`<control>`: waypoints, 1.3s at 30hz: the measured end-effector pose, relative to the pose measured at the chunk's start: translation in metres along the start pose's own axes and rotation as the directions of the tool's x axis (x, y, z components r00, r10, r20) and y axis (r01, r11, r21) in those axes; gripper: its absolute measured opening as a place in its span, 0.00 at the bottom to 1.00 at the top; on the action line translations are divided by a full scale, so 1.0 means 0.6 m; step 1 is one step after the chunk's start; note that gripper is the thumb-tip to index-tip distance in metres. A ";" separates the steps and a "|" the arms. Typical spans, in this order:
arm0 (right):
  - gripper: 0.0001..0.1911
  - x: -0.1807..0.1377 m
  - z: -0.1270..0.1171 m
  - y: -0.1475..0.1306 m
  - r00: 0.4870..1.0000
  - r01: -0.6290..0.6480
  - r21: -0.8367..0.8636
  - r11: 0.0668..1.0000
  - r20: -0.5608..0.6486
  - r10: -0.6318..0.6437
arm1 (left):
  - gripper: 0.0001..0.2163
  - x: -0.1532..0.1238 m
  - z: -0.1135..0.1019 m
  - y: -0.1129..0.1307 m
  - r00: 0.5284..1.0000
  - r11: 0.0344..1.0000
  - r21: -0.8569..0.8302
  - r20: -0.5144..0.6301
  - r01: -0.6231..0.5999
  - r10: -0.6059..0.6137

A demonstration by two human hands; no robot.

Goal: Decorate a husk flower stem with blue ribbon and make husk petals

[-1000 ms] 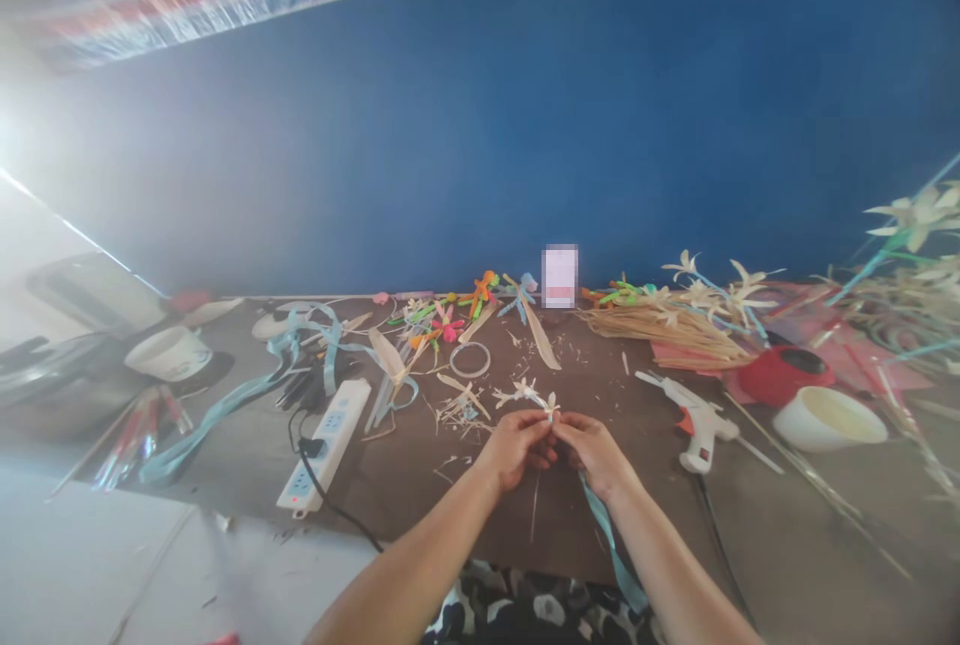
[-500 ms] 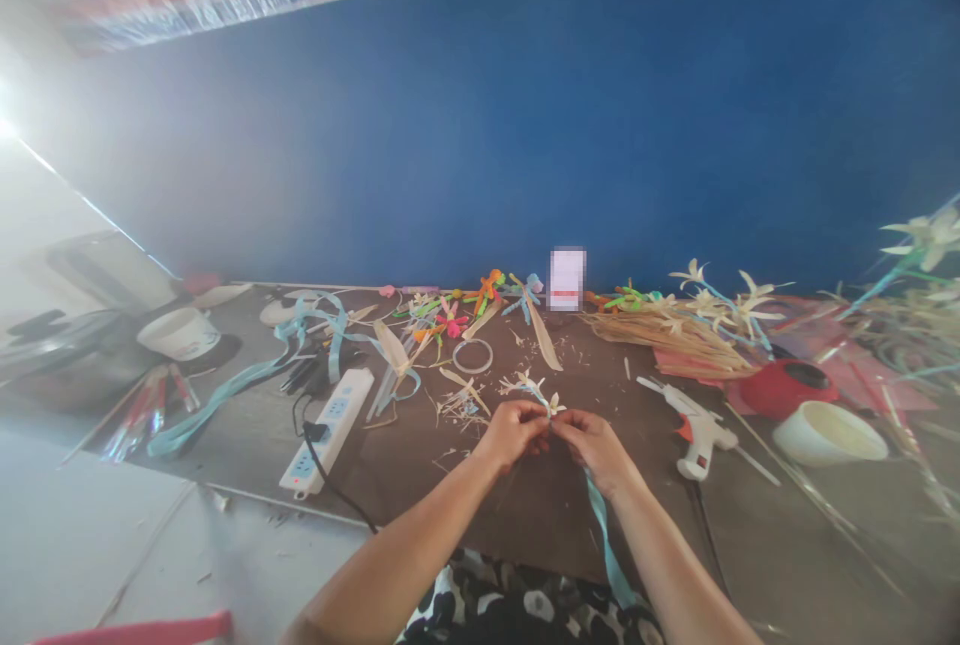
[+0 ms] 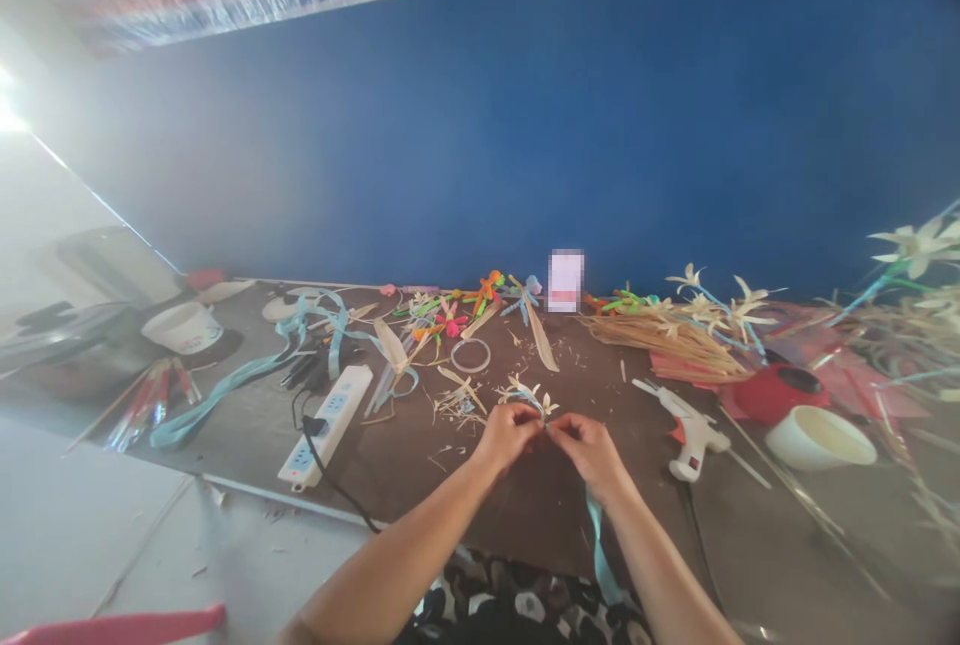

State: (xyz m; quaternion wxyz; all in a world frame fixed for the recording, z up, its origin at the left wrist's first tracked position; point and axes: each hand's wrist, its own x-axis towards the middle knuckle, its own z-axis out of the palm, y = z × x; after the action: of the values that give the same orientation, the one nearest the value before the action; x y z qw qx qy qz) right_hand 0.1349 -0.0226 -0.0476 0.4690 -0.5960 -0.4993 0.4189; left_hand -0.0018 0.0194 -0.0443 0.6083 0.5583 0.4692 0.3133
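Both hands crept slightly up the table; left hand [image 3: 507, 433] and right hand [image 3: 591, 445] pinch the straw flower [image 3: 541, 404] between them, blue ribbon [image 3: 600, 550] trailing back under the right wrist

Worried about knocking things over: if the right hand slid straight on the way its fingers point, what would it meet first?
The right hand points left, so it would meet the left hand almost at once; both pinch the little straw flower.

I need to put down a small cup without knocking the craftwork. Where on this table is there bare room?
Bare brown table lies between the power strip and the left hand, toward the near edge. Another free patch sits below the glue gun, right of the right hand. The back, around the straw bundle, is crowded.
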 end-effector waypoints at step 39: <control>0.35 -0.026 -0.263 0.099 0.789 -0.593 -0.606 0.531 -0.569 0.232 | 0.06 0.006 -0.023 0.032 0.985 0.911 -0.386 -0.030 0.145 -0.169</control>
State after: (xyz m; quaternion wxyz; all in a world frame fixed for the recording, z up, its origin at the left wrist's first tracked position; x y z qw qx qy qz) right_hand 0.2976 -0.0638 -0.0723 0.1536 -0.9136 -0.3527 0.1317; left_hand -0.0102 0.0315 -0.0253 0.7136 0.3792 0.4613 0.3663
